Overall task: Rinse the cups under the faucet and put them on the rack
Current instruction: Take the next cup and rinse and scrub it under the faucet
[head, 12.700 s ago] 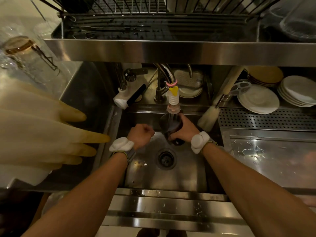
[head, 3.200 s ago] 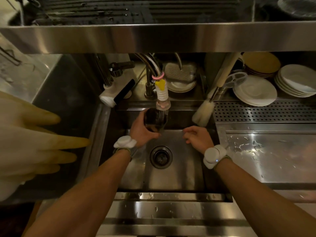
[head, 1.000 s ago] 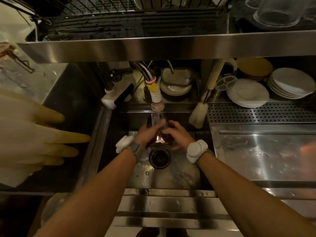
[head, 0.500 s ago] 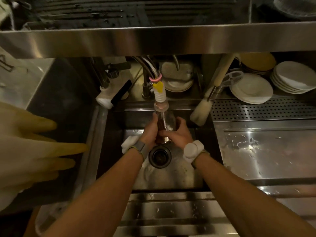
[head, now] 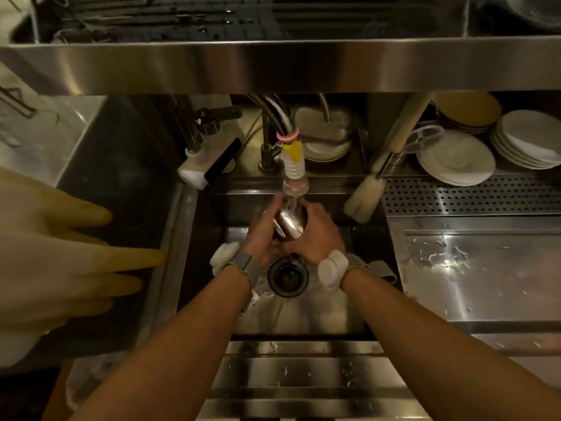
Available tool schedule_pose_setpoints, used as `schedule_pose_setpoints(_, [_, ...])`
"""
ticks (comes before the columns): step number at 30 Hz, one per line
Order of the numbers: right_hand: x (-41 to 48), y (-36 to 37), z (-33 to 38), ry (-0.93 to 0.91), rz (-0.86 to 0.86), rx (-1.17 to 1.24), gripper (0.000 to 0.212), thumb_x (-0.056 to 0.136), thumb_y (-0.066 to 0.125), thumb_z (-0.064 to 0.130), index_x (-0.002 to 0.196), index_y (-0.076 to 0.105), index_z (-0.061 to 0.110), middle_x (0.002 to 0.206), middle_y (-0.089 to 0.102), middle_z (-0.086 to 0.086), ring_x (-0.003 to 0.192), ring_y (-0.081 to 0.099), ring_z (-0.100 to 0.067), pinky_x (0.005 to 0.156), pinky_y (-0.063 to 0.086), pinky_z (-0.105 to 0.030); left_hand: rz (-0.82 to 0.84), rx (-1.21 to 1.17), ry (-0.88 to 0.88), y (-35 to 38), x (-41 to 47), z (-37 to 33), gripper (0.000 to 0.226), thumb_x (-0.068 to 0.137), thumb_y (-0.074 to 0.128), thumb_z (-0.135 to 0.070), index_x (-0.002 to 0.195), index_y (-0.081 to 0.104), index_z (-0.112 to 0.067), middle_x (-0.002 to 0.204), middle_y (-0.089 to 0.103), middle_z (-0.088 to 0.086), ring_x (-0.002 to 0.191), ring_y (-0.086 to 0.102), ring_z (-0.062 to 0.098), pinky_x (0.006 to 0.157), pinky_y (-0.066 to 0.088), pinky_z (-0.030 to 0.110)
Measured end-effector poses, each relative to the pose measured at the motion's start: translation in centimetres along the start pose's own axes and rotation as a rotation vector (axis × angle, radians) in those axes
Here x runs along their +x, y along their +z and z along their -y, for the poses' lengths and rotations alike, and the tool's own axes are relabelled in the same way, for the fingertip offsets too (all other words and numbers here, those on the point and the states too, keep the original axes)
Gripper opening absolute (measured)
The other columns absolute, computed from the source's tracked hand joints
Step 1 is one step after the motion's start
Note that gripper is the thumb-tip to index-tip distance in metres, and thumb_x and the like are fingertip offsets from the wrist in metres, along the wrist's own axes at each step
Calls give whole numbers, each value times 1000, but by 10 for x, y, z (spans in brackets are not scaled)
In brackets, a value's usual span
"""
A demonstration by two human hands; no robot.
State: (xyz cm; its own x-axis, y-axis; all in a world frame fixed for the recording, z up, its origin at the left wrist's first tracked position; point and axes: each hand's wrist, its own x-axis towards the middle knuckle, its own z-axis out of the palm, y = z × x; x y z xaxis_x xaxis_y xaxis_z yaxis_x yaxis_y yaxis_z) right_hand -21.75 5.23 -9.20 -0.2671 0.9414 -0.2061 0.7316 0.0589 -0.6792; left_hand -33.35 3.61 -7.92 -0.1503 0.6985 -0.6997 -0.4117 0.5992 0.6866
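A clear glass cup [head: 290, 223] is held directly under the faucet spout [head: 294, 170], which has a yellow and white ribbed tip, and water runs onto it. My left hand [head: 261, 233] grips the cup from the left. On its right side my right hand [head: 315, 235] wraps around it. Both hands are over the steel sink [head: 303, 314], just above the drain [head: 287, 278]. The dish rack [head: 170, 18] sits on the steel shelf overhead.
Yellow rubber gloves [head: 60, 253] hang at the left. A bottle brush [head: 368, 194] leans at the sink's back right. Stacked white plates [head: 455, 158] stand on the perforated drainboard [head: 470, 194] at right. A wet steel counter [head: 479, 268] lies right of the sink.
Earlier my left hand alone held the cup at the spout while the right was free. Since then the right hand has joined it, and both hold the cup in the stream.
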Motion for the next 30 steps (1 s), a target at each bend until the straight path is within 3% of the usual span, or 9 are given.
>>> schedule_pose_setpoints(2, [2, -4, 6, -55, 3, -23, 98, 52, 86, 44, 136, 40, 20, 130, 47, -4, 118, 48, -26, 99, 43, -45, -62, 0, 62, 3, 2, -5, 31, 80, 72, -39, 96, 68, -13, 89, 72, 5, 82, 69, 19, 67, 57, 32])
schedule_pose_setpoints(4, [-1, -8, 8, -61, 3, 101, 97, 52, 86, 46, 134, 43, 22, 128, 48, -2, 118, 49, -22, 99, 44, -39, -78, -48, 55, 1, 10, -8, 49, 68, 78, -43, 103, 70, -10, 102, 73, 11, 92, 70, 24, 80, 58, 39])
schedule_pose_setpoints(7, [-6, -16, 3, -4, -28, 271, 94, 54, 86, 49, 135, 44, 24, 127, 50, 3, 118, 50, -16, 98, 43, -29, -5, -96, 23, 6, 15, -14, 47, 77, 68, -46, 107, 69, -9, 104, 73, 13, 94, 70, 28, 74, 59, 36])
schedule_pose_setpoints(11, [2, -23, 6, -24, -64, 223, 103, 52, 85, 50, 141, 37, 24, 136, 48, 0, 126, 43, -18, 106, 39, -36, 102, -245, -11, 19, 15, -26, 42, 88, 54, -49, 102, 69, -13, 93, 74, 12, 84, 70, 26, 68, 56, 33])
schedule_pose_setpoints(14, [9, -22, 9, -24, -58, 217, 101, 49, 86, 46, 137, 42, 22, 130, 54, 0, 120, 50, -18, 102, 44, -36, 70, -183, -96, 20, 16, -32, 57, 83, 54, -61, 114, 66, -15, 111, 69, 14, 93, 67, 30, 74, 54, 39])
schedule_pose_setpoints(20, [9, -18, 5, 233, 136, 600, 76, 75, 76, 31, 138, 34, 25, 126, 54, 0, 107, 56, -18, 87, 52, -36, -11, -63, -45, 2, 6, -30, 64, 90, 34, -67, 119, 60, -16, 109, 65, 8, 92, 63, 21, 71, 51, 33])
schedule_pose_setpoints(24, [4, -10, 5, 394, 239, 755, 66, 82, 66, 35, 138, 34, 23, 121, 57, -8, 105, 59, -24, 87, 54, -46, -76, -32, -4, -10, 12, -12, 60, 93, 32, -64, 121, 59, -19, 117, 65, 7, 106, 63, 25, 96, 49, 41])
schedule_pose_setpoints(26, [1, -7, 1, 406, 261, 684, 72, 77, 69, 47, 136, 36, 23, 120, 58, -3, 105, 58, -21, 89, 52, -44, -55, -40, -23, -8, 8, -7, 56, 91, 37, -64, 108, 64, -19, 107, 70, 12, 98, 67, 28, 94, 51, 45])
schedule_pose_setpoints(30, [1, -6, 1, 396, 184, 618, 90, 58, 78, 60, 128, 44, 15, 115, 59, 5, 97, 58, -14, 80, 50, -32, -39, 66, 57, 1, 10, -1, 66, 84, 48, -67, 129, 51, -19, 116, 67, 6, 99, 66, 22, 78, 55, 38])
